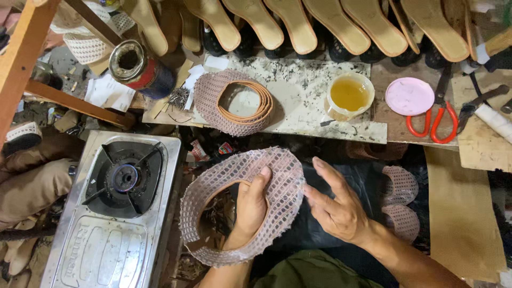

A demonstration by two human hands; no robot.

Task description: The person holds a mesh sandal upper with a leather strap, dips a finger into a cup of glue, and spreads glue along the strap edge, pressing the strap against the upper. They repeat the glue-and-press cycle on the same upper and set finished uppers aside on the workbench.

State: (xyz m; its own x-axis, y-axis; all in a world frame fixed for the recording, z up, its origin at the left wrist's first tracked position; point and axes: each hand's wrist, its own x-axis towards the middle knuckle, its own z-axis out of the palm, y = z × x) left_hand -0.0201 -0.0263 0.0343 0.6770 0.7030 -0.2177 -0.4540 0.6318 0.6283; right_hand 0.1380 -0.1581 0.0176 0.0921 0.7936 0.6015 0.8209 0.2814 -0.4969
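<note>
Nearest the camera, the left hand is thrust up through the opening of a pinkish mesh shoe upper, its fingers curled over the inner edge and gripping the mesh from inside. Just right of it the right hand lies open and flat, fingers spread, the fingertips touching the upper's right edge without closing on anything. Two small mesh toe pieces lie right of that hand on dark cloth. At near left stands a single-burner gas stove.

Farther off, on the speckled table, a second mesh upper with a tan leather lining rests left of a cup of yellow glue. A pink round lid and red-handled scissors lie to the right. A rusty open tin stands at far left, and a row of tan shoe soles lines the far edge.
</note>
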